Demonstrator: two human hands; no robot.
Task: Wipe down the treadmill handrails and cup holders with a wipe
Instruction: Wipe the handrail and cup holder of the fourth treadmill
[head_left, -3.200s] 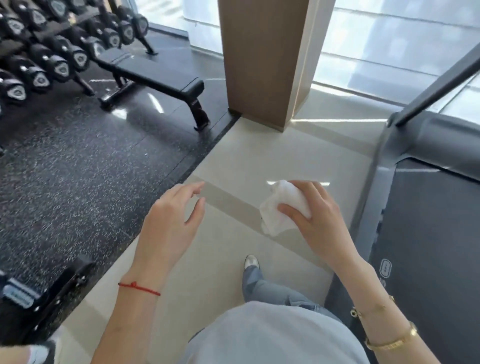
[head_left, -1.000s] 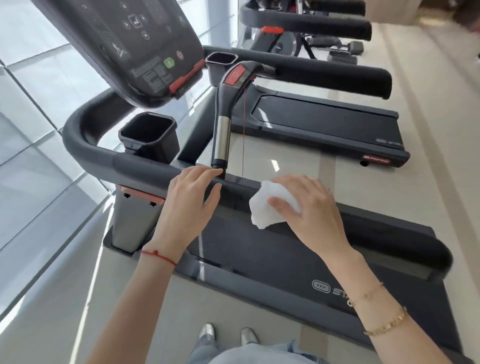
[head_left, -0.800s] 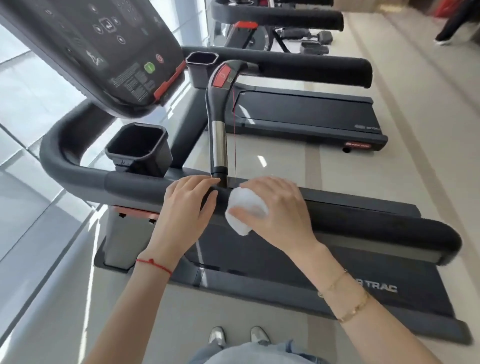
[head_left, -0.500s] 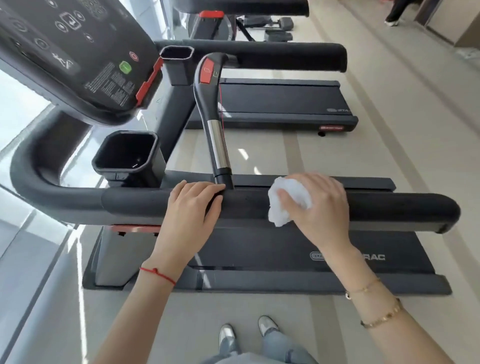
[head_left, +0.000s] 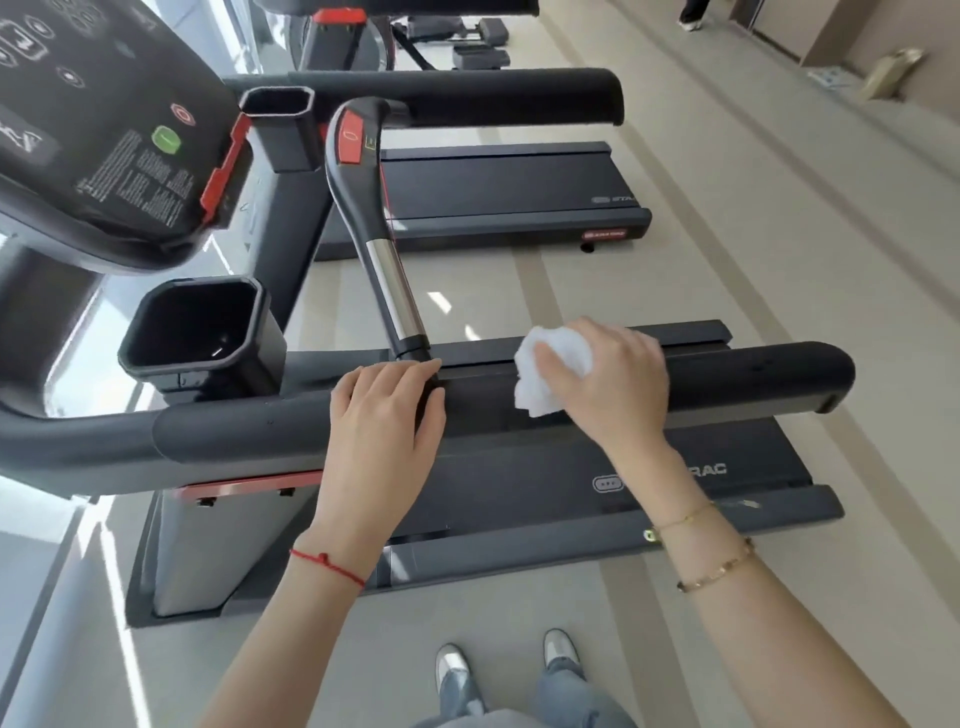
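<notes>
The near black padded handrail (head_left: 753, 374) of the treadmill runs across the middle of the view. My right hand (head_left: 608, 384) holds a crumpled white wipe (head_left: 545, 371) and presses it onto the top of that rail. My left hand (head_left: 382, 421) rests flat on the same rail to the left, fingers straight, beside the foot of the chrome and black centre grip (head_left: 387, 270). A black cup holder (head_left: 197, 332) sits behind the rail at the left. A second cup holder (head_left: 278, 122) and the far handrail (head_left: 467, 96) lie beyond.
The console (head_left: 104, 130) overhangs the top left. The treadmill belt deck (head_left: 571, 483) lies below the rail. Another treadmill (head_left: 498, 197) stands beyond on the beige floor. My shoes (head_left: 457, 675) are at the bottom. A person's feet (head_left: 693, 15) show at the far top right.
I turned from the floor by the weights to the treadmill. Both hands came down onto the near handrail, and the right hand with the wipe slid rightward along it.
</notes>
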